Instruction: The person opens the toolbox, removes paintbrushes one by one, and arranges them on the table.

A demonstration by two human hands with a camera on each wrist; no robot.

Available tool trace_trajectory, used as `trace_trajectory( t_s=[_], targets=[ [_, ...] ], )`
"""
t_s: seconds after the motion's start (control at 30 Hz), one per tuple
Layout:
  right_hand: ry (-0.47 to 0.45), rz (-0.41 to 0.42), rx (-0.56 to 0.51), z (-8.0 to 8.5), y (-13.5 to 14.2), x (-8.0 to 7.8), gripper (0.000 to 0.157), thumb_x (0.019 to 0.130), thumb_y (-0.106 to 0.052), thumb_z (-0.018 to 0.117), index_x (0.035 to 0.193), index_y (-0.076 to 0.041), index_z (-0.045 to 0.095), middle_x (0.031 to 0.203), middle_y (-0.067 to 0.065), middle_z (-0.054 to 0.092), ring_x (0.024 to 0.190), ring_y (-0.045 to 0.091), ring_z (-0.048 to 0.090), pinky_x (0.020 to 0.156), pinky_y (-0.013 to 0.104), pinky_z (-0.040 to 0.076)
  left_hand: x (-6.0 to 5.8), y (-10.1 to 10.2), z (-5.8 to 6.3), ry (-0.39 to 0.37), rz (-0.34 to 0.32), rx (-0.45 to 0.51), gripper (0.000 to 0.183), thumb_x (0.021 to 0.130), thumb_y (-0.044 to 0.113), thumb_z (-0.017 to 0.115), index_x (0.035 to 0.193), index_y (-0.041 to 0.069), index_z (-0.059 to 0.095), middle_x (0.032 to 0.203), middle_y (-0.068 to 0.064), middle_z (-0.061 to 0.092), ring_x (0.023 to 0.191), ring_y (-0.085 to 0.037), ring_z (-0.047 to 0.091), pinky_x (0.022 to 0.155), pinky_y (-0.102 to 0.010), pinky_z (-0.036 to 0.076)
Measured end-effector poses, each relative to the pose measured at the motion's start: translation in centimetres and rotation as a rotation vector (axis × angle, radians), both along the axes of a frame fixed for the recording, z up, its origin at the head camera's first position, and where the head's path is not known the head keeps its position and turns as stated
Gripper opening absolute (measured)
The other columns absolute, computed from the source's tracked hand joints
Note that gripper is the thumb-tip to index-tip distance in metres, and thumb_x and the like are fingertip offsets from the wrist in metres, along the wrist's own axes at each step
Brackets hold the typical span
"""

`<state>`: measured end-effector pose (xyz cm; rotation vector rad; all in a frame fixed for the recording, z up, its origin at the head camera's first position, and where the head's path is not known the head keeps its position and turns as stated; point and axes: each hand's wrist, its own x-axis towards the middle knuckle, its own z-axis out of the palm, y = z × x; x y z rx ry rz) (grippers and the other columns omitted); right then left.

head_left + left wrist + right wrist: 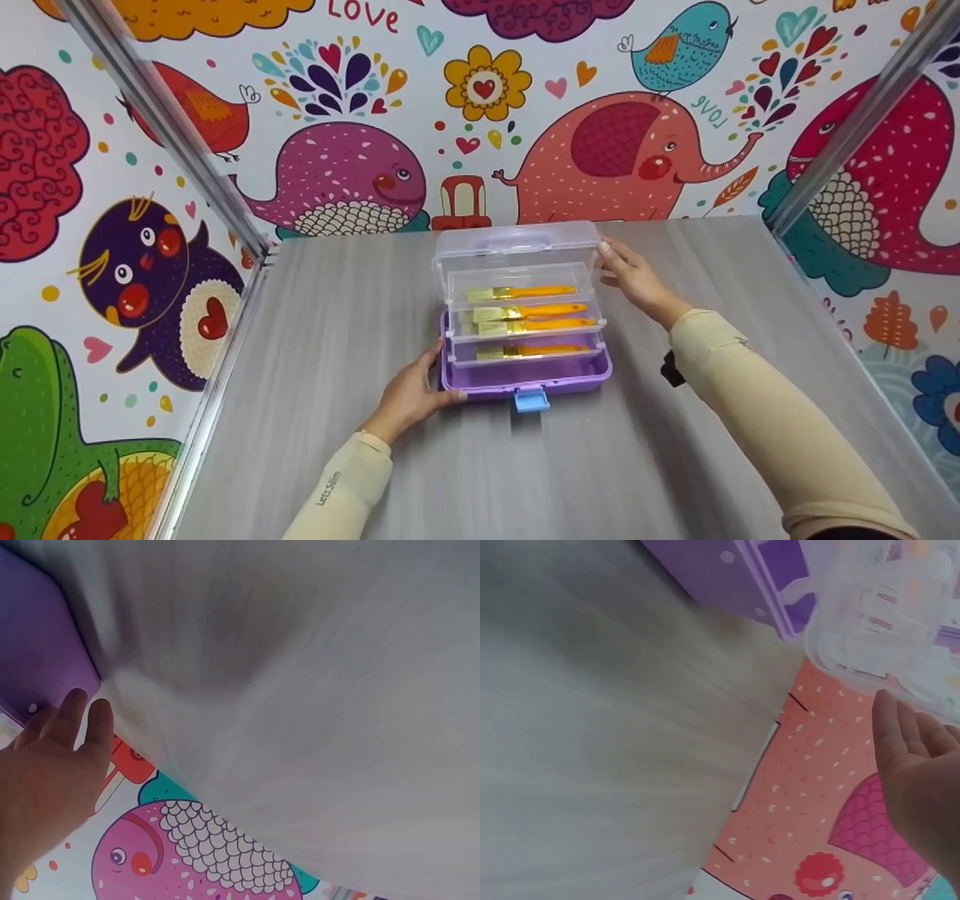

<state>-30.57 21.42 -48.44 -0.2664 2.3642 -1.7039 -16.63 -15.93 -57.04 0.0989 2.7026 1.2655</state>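
In the head view a purple storage box [544, 379] stands on the table, its clear lid [517, 241] raised at the back and a blue latch [532, 400] in front. Its clear stepped trays [461, 350] are fanned out and carry several paintbrushes [551, 309] with yellow handles and pale bristles. My left hand [411, 397] grips the front left corner, thumb at the front rim and fingers along the side. My right hand [637, 276] holds the lid's right edge; in the right wrist view its fingers [889, 731] lie against the lid, with the thumb hidden.
The grey wood-grain table [322, 300] surrounds the box. Behind it and at both sides stand walls [465, 202] printed with cartoon animals. Metal posts [187, 142] rise at the table's back corners.
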Motion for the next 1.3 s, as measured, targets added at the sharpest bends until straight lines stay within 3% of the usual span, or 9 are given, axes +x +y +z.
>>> trace_trajectory(
  t_s=[0.2, 0.37, 0.57, 0.77, 1.0, 1.3],
  targets=[
    [-0.046, -0.028, -0.103, -0.9, 0.1, -0.3, 0.068, 0.107, -0.048, 0.034, 0.157, -0.003, 0.025, 0.153, 0.023, 0.037, 0.138, 0.039, 0.039, 0.111, 0.053, 0.033, 0.0, 0.0, -0.3, 0.009, -0.004, 0.002, 0.104, 0.073, 0.039, 0.089, 0.156, 0.011, 0.034, 0.150, -0.022, 0.043, 0.135, -0.041, 0.042, 0.110, -0.053, 0.033],
    [-0.073, -0.017, -0.122, -1.3, -0.1, -0.6, 0.070, 0.107, -0.050, 0.032, 0.157, -0.002, 0.023, 0.155, 0.023, 0.035, 0.140, 0.038, 0.037, 0.112, 0.050, 0.033, 0.0, -0.1, -0.4, 0.009, 0.000, 0.007, 0.104, 0.073, 0.039, 0.089, 0.156, 0.011, 0.033, 0.151, -0.020, 0.043, 0.136, -0.040, 0.041, 0.111, -0.053, 0.033],
    [-0.057, -0.007, -0.099, -1.9, 0.0, -1.5, 0.066, 0.108, -0.046, 0.034, 0.156, -0.001, 0.026, 0.151, 0.025, 0.039, 0.138, 0.040, 0.039, 0.112, 0.052, 0.032, -0.1, -0.1, -0.5, 0.018, -0.011, -0.006, 0.105, 0.073, 0.040, 0.089, 0.157, 0.010, 0.032, 0.151, -0.020, 0.043, 0.134, -0.042, 0.043, 0.110, -0.054, 0.034],
    [0.042, -0.009, -0.047, -2.1, 0.2, -2.7, 0.052, 0.109, -0.027, 0.041, 0.148, 0.006, 0.038, 0.136, 0.029, 0.053, 0.124, 0.041, 0.054, 0.102, 0.050, 0.044, -0.1, -0.1, -0.4, 0.036, -0.018, -0.026, 0.104, 0.073, 0.040, 0.089, 0.156, 0.010, 0.034, 0.150, -0.019, 0.045, 0.132, -0.041, 0.046, 0.108, -0.054, 0.037],
    [0.130, 0.018, 0.052, -2.0, 0.4, -4.0, 0.046, 0.108, -0.022, 0.044, 0.143, 0.007, 0.046, 0.128, 0.027, 0.060, 0.113, 0.040, 0.061, 0.097, 0.051, 0.049, -0.1, -0.1, -0.2, 0.027, -0.018, -0.019, 0.104, 0.073, 0.041, 0.088, 0.156, 0.010, 0.033, 0.151, -0.019, 0.043, 0.133, -0.042, 0.044, 0.109, -0.054, 0.035],
    [0.053, 0.035, 0.019, -3.2, -0.2, -5.3, 0.044, 0.107, -0.012, 0.046, 0.148, 0.003, 0.042, 0.136, 0.025, 0.055, 0.115, 0.039, 0.060, 0.095, 0.052, 0.049, 0.1, -0.2, -0.4, 0.007, -0.016, -0.003, 0.105, 0.073, 0.042, 0.088, 0.157, 0.013, 0.032, 0.153, -0.017, 0.041, 0.136, -0.041, 0.041, 0.110, -0.055, 0.032]
  ],
)
